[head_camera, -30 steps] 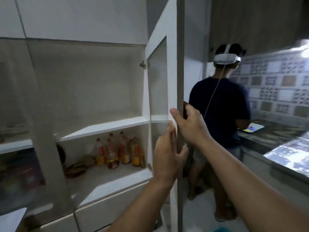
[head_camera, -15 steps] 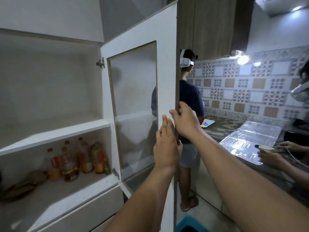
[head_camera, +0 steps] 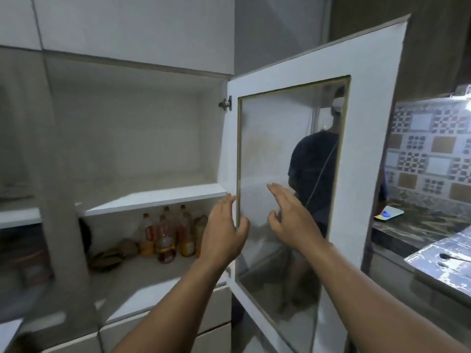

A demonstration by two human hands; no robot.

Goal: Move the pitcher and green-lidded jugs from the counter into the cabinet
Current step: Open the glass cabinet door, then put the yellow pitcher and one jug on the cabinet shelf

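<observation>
The white cabinet (head_camera: 153,197) stands open, its glass-paned door (head_camera: 367,154) swung out to the right. My left hand (head_camera: 224,230) and my right hand (head_camera: 290,220) hover with fingers spread in front of the door's glass, near its hinge side; neither holds anything. The upper shelf is bare. No pitcher or green-lidded jug is in view.
Several bottles (head_camera: 165,233) of amber liquid stand on the lower shelf next to a dark bundle (head_camera: 107,258). Through the glass a person (head_camera: 316,174) in a dark shirt stands with their back to me. A dark counter (head_camera: 418,225) with a foil sheet (head_camera: 446,261) runs along the right.
The door has swung further open to the right. Both hands have let go of its edge and now float open in front of the glass. My view has turned left toward the cabinet.
</observation>
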